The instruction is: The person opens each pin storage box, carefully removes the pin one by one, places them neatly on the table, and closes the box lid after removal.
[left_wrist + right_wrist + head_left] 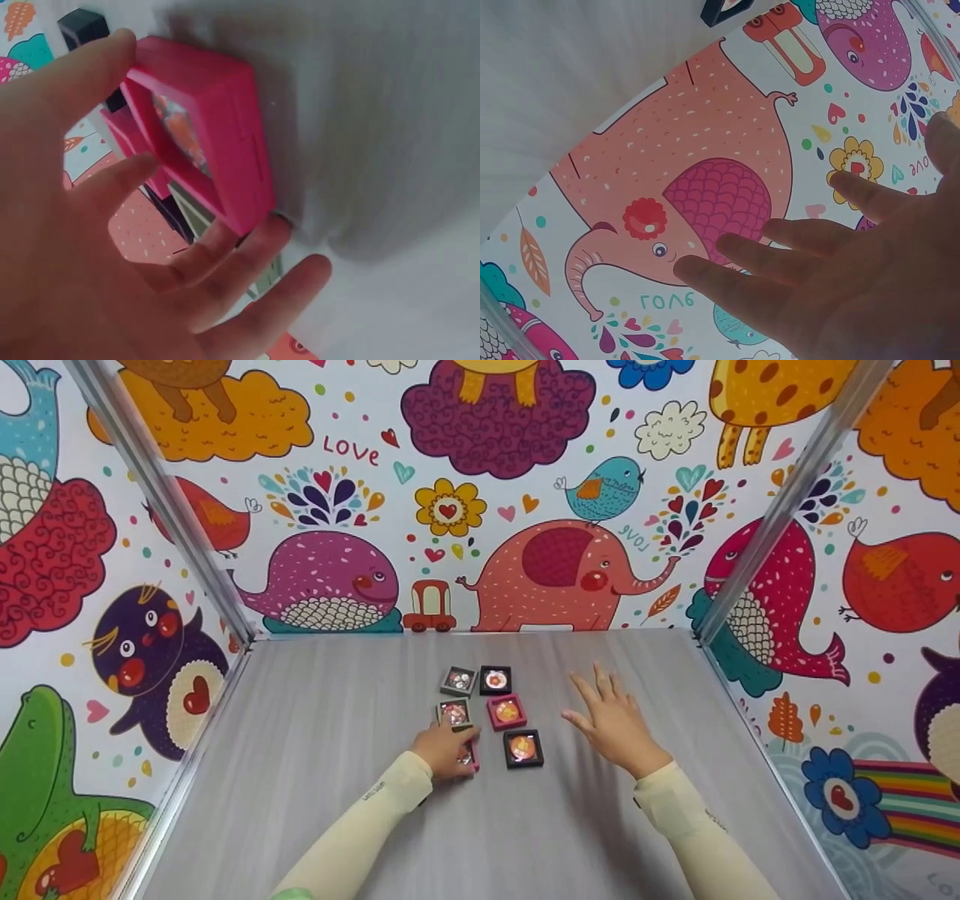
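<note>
My left hand (pixel 437 751) holds a small square pink case (pixel 241 135) with a clear window. In the left wrist view the thumb is at one end of the case and fingertips are at the other; patterned contents show behind the window. Just beyond this hand lies a grey-green case (pixel 453 712). To its right are a second pink case (pixel 507 712) and a black case (pixel 523 748). Farther back, a grey case (pixel 458 680) and another black case (pixel 496 680) sit side by side. My right hand (pixel 615 727) hovers right of the cases, fingers spread, holding nothing.
The cases are on a grey wood-grain table (pixel 315 780). Printed panels with cartoon animals (pixel 555 577) enclose its back and sides. Metal posts (pixel 780 502) stand at the back corners.
</note>
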Demonstrator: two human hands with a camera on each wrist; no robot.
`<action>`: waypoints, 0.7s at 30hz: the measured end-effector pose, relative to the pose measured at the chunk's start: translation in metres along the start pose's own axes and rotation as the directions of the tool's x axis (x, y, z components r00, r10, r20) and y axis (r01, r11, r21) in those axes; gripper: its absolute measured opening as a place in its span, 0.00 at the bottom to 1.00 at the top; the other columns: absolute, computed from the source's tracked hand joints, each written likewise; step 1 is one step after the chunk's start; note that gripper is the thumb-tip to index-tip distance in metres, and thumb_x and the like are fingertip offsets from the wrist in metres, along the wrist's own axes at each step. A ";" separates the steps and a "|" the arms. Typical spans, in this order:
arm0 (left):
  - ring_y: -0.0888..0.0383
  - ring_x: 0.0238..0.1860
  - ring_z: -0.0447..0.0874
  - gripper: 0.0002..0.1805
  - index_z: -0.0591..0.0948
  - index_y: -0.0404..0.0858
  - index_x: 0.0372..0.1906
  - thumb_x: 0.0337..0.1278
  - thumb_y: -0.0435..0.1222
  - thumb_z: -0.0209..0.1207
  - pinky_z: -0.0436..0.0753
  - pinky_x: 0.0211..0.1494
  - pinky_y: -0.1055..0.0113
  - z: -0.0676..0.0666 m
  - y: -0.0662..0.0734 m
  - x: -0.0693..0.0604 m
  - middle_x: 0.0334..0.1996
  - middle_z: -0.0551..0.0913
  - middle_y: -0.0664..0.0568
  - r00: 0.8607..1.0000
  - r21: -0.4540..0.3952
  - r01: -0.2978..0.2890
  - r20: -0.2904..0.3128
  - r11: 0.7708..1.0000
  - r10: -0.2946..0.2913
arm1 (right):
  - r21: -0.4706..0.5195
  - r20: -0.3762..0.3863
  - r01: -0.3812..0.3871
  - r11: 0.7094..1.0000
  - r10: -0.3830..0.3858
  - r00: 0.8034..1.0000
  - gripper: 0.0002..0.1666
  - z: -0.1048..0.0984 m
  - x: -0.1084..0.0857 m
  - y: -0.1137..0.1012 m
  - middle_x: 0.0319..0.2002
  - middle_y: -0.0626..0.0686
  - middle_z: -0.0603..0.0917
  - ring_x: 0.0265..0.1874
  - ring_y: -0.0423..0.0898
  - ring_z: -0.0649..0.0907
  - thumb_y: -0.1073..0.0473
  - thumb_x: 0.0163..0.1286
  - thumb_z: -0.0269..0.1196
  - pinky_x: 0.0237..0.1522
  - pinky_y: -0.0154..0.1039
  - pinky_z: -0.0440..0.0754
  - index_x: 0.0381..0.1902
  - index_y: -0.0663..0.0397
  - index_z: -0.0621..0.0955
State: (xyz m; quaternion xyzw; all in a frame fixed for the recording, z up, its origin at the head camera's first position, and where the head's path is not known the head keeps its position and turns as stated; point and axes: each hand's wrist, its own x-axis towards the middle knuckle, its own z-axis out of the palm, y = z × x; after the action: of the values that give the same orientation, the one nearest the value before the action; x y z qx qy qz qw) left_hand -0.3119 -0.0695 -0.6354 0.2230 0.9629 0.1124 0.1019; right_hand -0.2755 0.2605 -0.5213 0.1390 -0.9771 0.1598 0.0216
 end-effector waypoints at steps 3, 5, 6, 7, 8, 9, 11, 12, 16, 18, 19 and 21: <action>0.31 0.65 0.80 0.43 0.79 0.51 0.76 0.56 0.58 0.78 0.84 0.60 0.37 0.002 0.000 0.001 0.73 0.71 0.26 1.000 0.013 -0.002 -0.006 1.000 0.002 | 0.006 0.002 0.002 1.000 -0.002 1.000 0.50 0.002 0.000 0.001 0.86 0.69 0.49 0.81 0.77 0.52 0.29 0.80 0.57 0.72 0.82 0.54 0.88 0.47 0.61; 0.30 0.66 0.78 0.43 0.79 0.50 0.76 0.55 0.57 0.79 0.84 0.60 0.37 0.003 0.000 0.001 0.72 0.72 0.28 1.000 0.022 -0.013 -0.011 1.000 0.013 | 0.006 0.002 0.000 1.000 0.000 1.000 0.50 0.003 0.000 0.001 0.86 0.69 0.49 0.81 0.77 0.53 0.29 0.80 0.58 0.72 0.82 0.54 0.88 0.47 0.61; 0.31 0.67 0.78 0.43 0.79 0.49 0.76 0.55 0.56 0.79 0.84 0.61 0.37 0.003 0.000 0.002 0.72 0.73 0.29 1.000 0.026 -0.018 -0.012 1.000 0.018 | 0.005 0.002 -0.002 1.000 0.002 1.000 0.50 0.003 0.000 0.001 0.86 0.69 0.49 0.81 0.77 0.53 0.29 0.80 0.58 0.72 0.81 0.55 0.88 0.47 0.61; 0.31 0.67 0.78 0.44 0.79 0.48 0.76 0.55 0.55 0.80 0.84 0.60 0.37 0.004 0.000 0.002 0.71 0.74 0.30 1.000 0.030 -0.024 -0.016 0.999 0.025 | 0.004 0.003 -0.005 1.000 0.005 1.000 0.50 0.003 0.000 0.001 0.86 0.69 0.49 0.81 0.76 0.53 0.29 0.80 0.57 0.72 0.81 0.55 0.88 0.47 0.61; 0.31 0.67 0.78 0.44 0.79 0.47 0.76 0.54 0.54 0.80 0.85 0.59 0.37 0.005 0.000 0.002 0.70 0.75 0.31 0.999 0.035 -0.030 -0.019 0.999 0.030 | 0.002 0.004 -0.008 1.000 0.008 1.000 0.50 0.004 0.000 0.001 0.86 0.69 0.50 0.81 0.76 0.54 0.29 0.80 0.58 0.72 0.81 0.55 0.88 0.48 0.61; 0.32 0.66 0.79 0.44 0.79 0.47 0.76 0.53 0.53 0.81 0.85 0.59 0.37 0.006 0.000 0.003 0.69 0.76 0.31 0.999 0.040 -0.035 -0.023 0.999 0.036 | 0.001 0.004 -0.010 1.000 0.010 1.000 0.50 0.004 0.000 0.001 0.86 0.69 0.50 0.81 0.76 0.54 0.29 0.80 0.58 0.73 0.81 0.55 0.87 0.48 0.61; 0.33 0.65 0.79 0.44 0.79 0.46 0.75 0.51 0.52 0.81 0.86 0.57 0.38 0.008 -0.002 0.004 0.68 0.77 0.33 0.998 0.055 -0.042 -0.033 0.998 0.044 | 0.002 0.002 -0.014 1.000 0.014 1.000 0.50 0.005 0.001 0.001 0.85 0.70 0.50 0.81 0.77 0.54 0.30 0.80 0.59 0.73 0.80 0.55 0.87 0.49 0.62; 0.34 0.64 0.80 0.45 0.79 0.46 0.75 0.51 0.52 0.81 0.86 0.57 0.39 0.008 -0.003 0.005 0.68 0.77 0.33 0.998 0.062 -0.043 -0.035 0.997 0.045 | 0.002 0.003 -0.016 1.000 0.016 1.000 0.49 0.006 0.001 0.001 0.85 0.70 0.50 0.81 0.77 0.55 0.31 0.80 0.59 0.73 0.80 0.55 0.87 0.50 0.62; 0.36 0.63 0.81 0.46 0.80 0.40 0.72 0.50 0.54 0.81 0.86 0.57 0.40 0.008 -0.005 0.005 0.66 0.79 0.35 0.998 0.056 -0.050 -0.043 0.997 0.052 | 0.018 0.014 -0.025 1.000 0.025 1.000 0.49 0.008 0.001 0.001 0.85 0.70 0.50 0.81 0.77 0.55 0.33 0.80 0.61 0.74 0.78 0.57 0.87 0.50 0.62; 0.38 0.61 0.82 0.46 0.80 0.36 0.69 0.50 0.56 0.81 0.86 0.57 0.42 0.004 -0.005 0.003 0.65 0.80 0.37 0.997 0.040 -0.055 -0.050 0.998 0.057 | 0.032 0.026 -0.025 0.999 0.024 0.999 0.49 0.008 0.001 0.001 0.85 0.70 0.50 0.80 0.77 0.56 0.34 0.80 0.62 0.73 0.78 0.59 0.87 0.50 0.62; 0.39 0.61 0.82 0.46 0.81 0.34 0.68 0.50 0.56 0.81 0.86 0.59 0.42 0.001 -0.005 0.003 0.64 0.81 0.37 0.996 0.027 -0.062 -0.059 0.998 0.064 | 0.048 0.035 -0.025 0.999 0.024 0.999 0.49 0.008 0.001 0.002 0.85 0.70 0.49 0.80 0.77 0.56 0.35 0.80 0.62 0.72 0.78 0.60 0.87 0.50 0.61; 0.42 0.59 0.83 0.45 0.81 0.31 0.65 0.50 0.57 0.81 0.86 0.60 0.45 -0.006 -0.003 0.002 0.62 0.82 0.39 0.994 -0.002 -0.076 -0.074 0.997 0.076 | 0.094 0.052 -0.023 0.995 0.018 0.998 0.49 0.007 0.002 0.003 0.85 0.70 0.49 0.80 0.76 0.57 0.35 0.80 0.63 0.72 0.77 0.61 0.87 0.50 0.61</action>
State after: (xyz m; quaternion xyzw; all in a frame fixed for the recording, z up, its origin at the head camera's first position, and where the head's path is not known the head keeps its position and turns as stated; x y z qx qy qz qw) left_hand -0.3167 -0.0722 -0.6310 0.2548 0.9566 0.1269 0.0624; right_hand -0.2786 0.2604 -0.5287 0.1338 -0.9700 0.2026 -0.0117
